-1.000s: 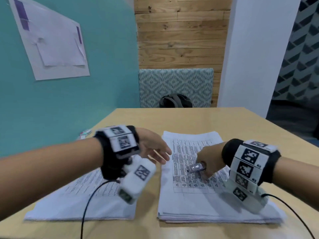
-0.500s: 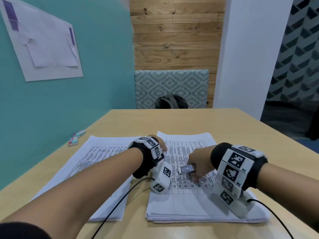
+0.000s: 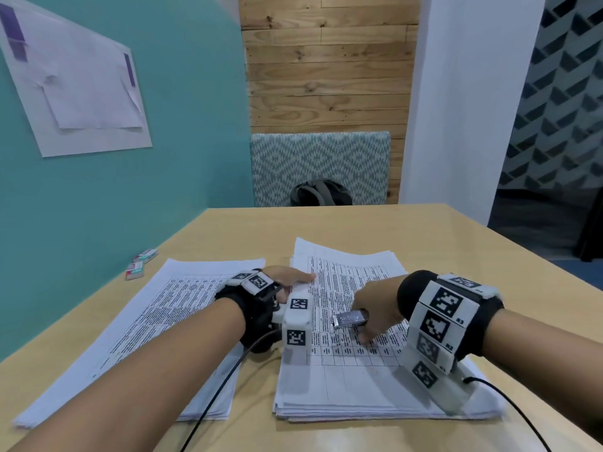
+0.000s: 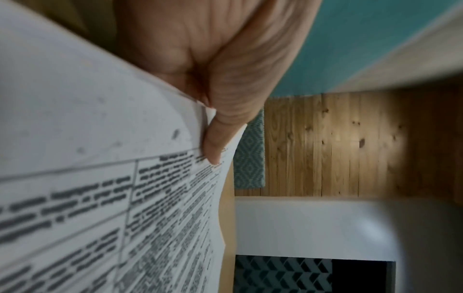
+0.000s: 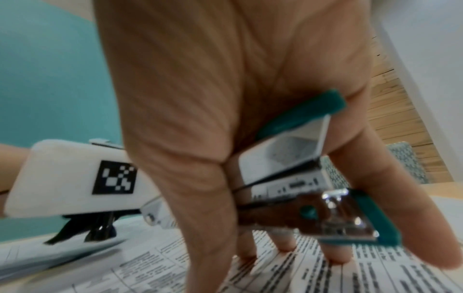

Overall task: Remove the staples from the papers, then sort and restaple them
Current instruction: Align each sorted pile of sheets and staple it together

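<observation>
Now right hand (image 3: 375, 308) grips teal stapler (image 3: 349, 319), spare fingers (image 5: 335, 255) planted on right paper stack (image 3: 342, 380). Left hand (image 3: 287, 278), in air a second ago, has landed at stack's far left corner, fingers pinching lifted top sheets (image 4: 155, 158) (staple hunt begins, likely). Second stack (image 3: 169, 308) waits left on tabletop (image 3: 375, 230).

We count two stacks of printed papers on the table (image 3: 342, 223): left stack (image 3: 156, 321), right stack (image 3: 342, 380) under the fingers (image 3: 365, 337) of both hands. One stapler (image 3: 349, 319), held. Two small boxes (image 3: 140, 263), well left of the fingers. Two hands: left hand (image 3: 288, 278), right hand (image 3: 375, 305). One backpack (image 3: 321, 192) beyond the table.
</observation>
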